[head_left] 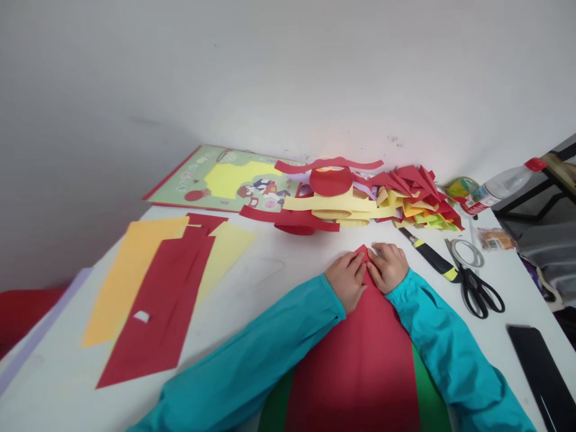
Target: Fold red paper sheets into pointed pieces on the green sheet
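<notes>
Soft, diffuse light casts faint shadows, the wall (288,72) dimming leftward (edges look stretched).

Both hands (368,274) on red paper (355,366)

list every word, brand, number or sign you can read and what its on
None can be read with certainty.
Board: lettering, too blurred to read.
Bottle label: too small and blurred.
Packet label: too small to read.
</notes>
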`<state>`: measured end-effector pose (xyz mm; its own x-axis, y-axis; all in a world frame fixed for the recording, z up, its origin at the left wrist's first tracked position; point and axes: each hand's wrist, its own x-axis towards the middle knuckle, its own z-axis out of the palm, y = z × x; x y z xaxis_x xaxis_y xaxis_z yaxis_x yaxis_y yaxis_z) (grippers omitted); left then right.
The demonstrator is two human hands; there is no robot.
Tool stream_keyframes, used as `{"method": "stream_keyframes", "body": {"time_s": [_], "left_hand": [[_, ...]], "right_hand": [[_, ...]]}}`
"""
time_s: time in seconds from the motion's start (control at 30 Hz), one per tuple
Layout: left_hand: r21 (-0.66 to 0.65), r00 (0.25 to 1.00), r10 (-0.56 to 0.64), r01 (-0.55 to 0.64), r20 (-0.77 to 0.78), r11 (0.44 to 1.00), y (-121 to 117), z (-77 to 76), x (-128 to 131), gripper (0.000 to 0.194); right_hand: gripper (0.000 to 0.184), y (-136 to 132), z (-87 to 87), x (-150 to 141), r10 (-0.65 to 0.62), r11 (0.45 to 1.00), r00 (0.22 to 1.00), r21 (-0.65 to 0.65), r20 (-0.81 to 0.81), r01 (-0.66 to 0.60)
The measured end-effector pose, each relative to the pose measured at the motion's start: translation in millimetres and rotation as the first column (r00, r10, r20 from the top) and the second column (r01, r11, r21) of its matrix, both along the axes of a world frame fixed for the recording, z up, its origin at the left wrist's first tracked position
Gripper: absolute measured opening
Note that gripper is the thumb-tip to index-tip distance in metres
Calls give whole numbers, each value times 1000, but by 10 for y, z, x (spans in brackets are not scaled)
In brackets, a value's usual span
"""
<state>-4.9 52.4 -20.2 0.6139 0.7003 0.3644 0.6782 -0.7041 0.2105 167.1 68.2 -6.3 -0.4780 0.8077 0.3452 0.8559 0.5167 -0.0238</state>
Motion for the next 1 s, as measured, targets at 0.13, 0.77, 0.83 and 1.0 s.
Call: {"method": "stream_keyframes", "body": {"time_s": [0.13,0.77,0.83,1.0], "left_hand": [[4,1000,4,-4,24,1000,4,-48,9,49],[-64,999,-13,9,-49,998,115,215,-33,37],[-63,999,-14,12,-44,998,122,199,-36,37],[-61,999,-29,26,-46,998,137,187,-38,39]], "right_hand": [[34,9,-38,19,16,1000,1000,19,-22,-15],[34,20,-36,32,31,1000,998,-4,-52,-31],[33,21,-37,35,30,1000,997,-6,-68,-31],[32,28,-36,50,49,999,996,-13,-74,-50]]}}
